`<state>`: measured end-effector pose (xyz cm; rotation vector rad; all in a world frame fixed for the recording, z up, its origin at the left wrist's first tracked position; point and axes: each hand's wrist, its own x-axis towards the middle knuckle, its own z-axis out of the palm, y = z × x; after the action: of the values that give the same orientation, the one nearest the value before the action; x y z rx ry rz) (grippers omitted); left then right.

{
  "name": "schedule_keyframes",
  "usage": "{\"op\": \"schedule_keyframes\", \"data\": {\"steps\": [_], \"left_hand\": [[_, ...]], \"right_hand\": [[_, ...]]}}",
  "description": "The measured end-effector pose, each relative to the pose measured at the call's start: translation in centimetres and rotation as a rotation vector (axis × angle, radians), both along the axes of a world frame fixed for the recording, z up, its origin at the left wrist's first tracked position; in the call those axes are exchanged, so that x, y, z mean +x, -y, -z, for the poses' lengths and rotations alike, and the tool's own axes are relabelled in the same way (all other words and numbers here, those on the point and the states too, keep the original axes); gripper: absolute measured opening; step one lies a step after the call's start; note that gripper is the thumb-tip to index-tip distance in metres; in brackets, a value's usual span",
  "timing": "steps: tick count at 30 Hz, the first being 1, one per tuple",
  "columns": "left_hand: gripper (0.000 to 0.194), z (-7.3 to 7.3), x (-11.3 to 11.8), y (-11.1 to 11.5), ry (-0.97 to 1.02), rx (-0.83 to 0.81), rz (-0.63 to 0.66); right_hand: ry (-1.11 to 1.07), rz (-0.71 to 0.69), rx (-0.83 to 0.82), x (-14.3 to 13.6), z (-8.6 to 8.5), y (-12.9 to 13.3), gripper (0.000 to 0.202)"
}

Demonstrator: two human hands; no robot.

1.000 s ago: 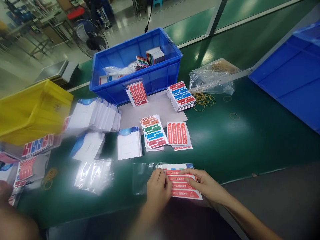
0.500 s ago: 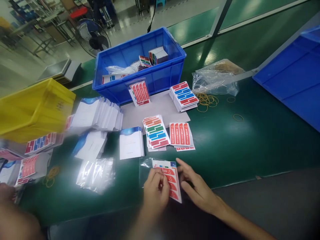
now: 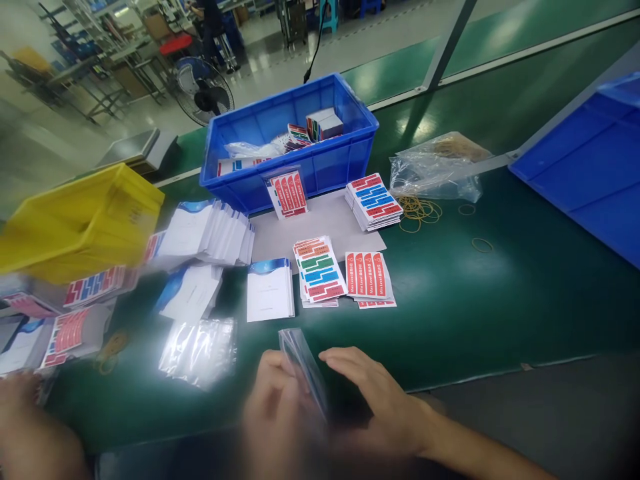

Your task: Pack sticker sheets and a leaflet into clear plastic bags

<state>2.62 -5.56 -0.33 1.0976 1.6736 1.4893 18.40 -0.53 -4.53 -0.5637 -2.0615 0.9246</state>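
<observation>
In the head view, a clear plastic bag (image 3: 303, 363) with sheets inside stands tilted nearly edge-on, so its printed face is hidden. My left hand (image 3: 280, 393) pinches its left side, blurred by motion. My right hand (image 3: 383, 397) is apart from the bag on its right, fingers stretched out and thumb spread. Beyond the hands lie a stack of white booklets (image 3: 270, 291), a stack of multicoloured sticker sheets (image 3: 320, 270) and red label sheets (image 3: 367, 275). Flat clear bags (image 3: 200, 350) lie to the left.
A blue bin (image 3: 290, 163) and a yellow bin (image 3: 85, 220) stand behind. A banded sticker stack (image 3: 374, 201), rubber bands (image 3: 420, 212) and a plastic bag (image 3: 435, 167) lie at the right. Another blue bin (image 3: 590, 167) borders the right side. A co-worker's hand (image 3: 25, 413) is at far left.
The bag with the sheets has turned from showing its red labels to nearly edge-on. My left hand has moved left and down with it; my right hand is slightly lower.
</observation>
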Motion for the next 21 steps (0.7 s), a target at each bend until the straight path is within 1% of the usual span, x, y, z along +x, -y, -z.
{"op": "schedule_keyframes", "data": {"steps": [2,3,4,5,6,7,8,10,12,16,18,21], "left_hand": [[0.028,0.3,-0.2,-0.1,-0.064,0.004,0.086],[0.022,0.5,-0.4,-0.1,-0.109,0.001,0.104],[0.012,0.6,-0.7,-0.2,-0.163,0.004,0.089],[0.007,0.8,-1.2,-0.3,-0.224,0.013,0.05],[0.02,0.9,-1.7,-0.4,-0.287,0.027,0.011],[0.034,1.1,-2.3,-0.5,-0.349,0.037,-0.002],[0.043,1.2,-3.0,-0.6,-0.405,0.046,0.023],[0.049,1.4,-4.1,-0.8,-0.503,0.049,0.164],[0.046,1.4,-4.8,-1.2,-0.578,0.052,0.293],[0.045,1.0,-5.1,-2.6,-0.684,0.089,0.34],[0.037,0.7,-4.9,-3.4,-0.708,0.137,0.381],[0.021,0.3,-4.9,-4.2,-0.713,0.214,0.472]], "right_hand": [[-0.04,0.007,0.004,-0.5,0.0,-0.1,0.046],[-0.064,0.017,-0.021,-0.6,0.0,-0.2,0.035],[-0.083,0.027,-0.051,-0.6,0.1,-0.4,0.026],[-0.095,0.034,-0.077,-0.5,0.1,-0.7,0.022],[-0.1,0.043,-0.095,-0.2,0.0,-1.0,0.02],[-0.101,0.051,-0.107,0.0,-0.1,-1.3,0.019],[-0.099,0.061,-0.113,0.3,-0.2,-1.6,0.019],[-0.092,0.08,-0.111,0.8,-0.5,-2.2,0.018],[-0.087,0.093,-0.096,1.1,-0.7,-2.7,0.018],[-0.067,0.094,-0.031,1.3,-1.0,-3.4,0.02],[-0.054,0.083,0.014,1.4,-1.1,-3.8,0.021],[-0.017,0.068,0.087,1.6,-1.4,-4.3,0.021]]}}
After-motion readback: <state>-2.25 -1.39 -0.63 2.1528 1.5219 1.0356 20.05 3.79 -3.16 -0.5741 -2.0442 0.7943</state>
